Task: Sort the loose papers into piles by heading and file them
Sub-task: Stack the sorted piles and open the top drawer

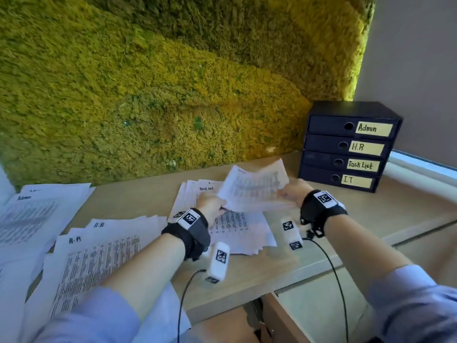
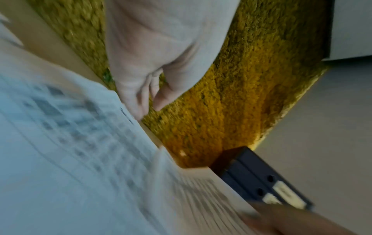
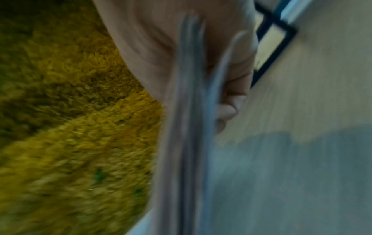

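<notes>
Both hands hold a thin bundle of printed papers [image 1: 254, 191] tilted up above the Task List pile [image 1: 237, 229] on the desk. My left hand [image 1: 218, 206] grips the bundle's lower left corner, and my right hand [image 1: 284, 194] pinches its right edge. In the blurred right wrist view, the papers' edges [image 3: 191, 111] run between thumb and fingers [image 3: 227, 111]. The left wrist view shows my left hand [image 2: 149, 105] at the edge of a blurred sheet [image 2: 60, 143]. The bundle's heading is not readable. A dark drawer box [image 1: 346, 147] carries the labels Admin, H.R, Task List and I.T.
An H.R pile [image 1: 103, 248] lies at the front left and an Admin pile [image 1: 37, 211] at the far left. A mossy yellow-green wall [image 1: 148, 82] backs the wooden desk [image 1: 395, 214]. The drawer box stands in the right corner, all drawers closed.
</notes>
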`<state>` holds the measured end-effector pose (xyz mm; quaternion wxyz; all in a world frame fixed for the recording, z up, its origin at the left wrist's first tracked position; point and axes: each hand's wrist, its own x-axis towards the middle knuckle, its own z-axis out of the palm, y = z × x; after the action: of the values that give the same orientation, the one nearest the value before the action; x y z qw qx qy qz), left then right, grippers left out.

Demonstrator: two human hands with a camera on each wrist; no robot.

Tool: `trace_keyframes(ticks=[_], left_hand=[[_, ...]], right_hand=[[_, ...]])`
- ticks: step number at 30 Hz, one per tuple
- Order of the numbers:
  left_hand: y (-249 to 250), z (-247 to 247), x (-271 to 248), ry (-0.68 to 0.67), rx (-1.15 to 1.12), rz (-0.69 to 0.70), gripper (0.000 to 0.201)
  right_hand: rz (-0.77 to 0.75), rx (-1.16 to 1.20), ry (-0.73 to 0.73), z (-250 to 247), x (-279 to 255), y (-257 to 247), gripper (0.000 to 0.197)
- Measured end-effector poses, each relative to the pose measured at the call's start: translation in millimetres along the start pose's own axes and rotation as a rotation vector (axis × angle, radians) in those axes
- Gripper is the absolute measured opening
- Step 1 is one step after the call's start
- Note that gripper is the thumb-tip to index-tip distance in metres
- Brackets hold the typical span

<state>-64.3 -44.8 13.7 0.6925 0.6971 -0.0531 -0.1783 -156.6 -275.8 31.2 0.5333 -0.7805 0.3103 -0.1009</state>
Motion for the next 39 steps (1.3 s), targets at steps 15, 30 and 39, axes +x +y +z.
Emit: trace_keyframes(ticks=[15, 30, 39], left_hand=[[-1.4, -79.5, 51.3, 0.030, 0.980, -0.152, 0.085], [1.4, -71.0, 56.9, 0.145, 0.941, -0.068, 0.057], [3.4, -73.7, 48.8, 0.048, 0.931, 0.000, 0.056]], right_hand=[[-0.259, -0.888, -0.346, 47.1, -35.0, -6.8, 0.072], [-0.205, -1.122, -0.468, 111.4, -41.7, -13.5, 0.102], [-0.170, -1.229, -0.475, 120.8, -40.5, -28.9, 0.100]])
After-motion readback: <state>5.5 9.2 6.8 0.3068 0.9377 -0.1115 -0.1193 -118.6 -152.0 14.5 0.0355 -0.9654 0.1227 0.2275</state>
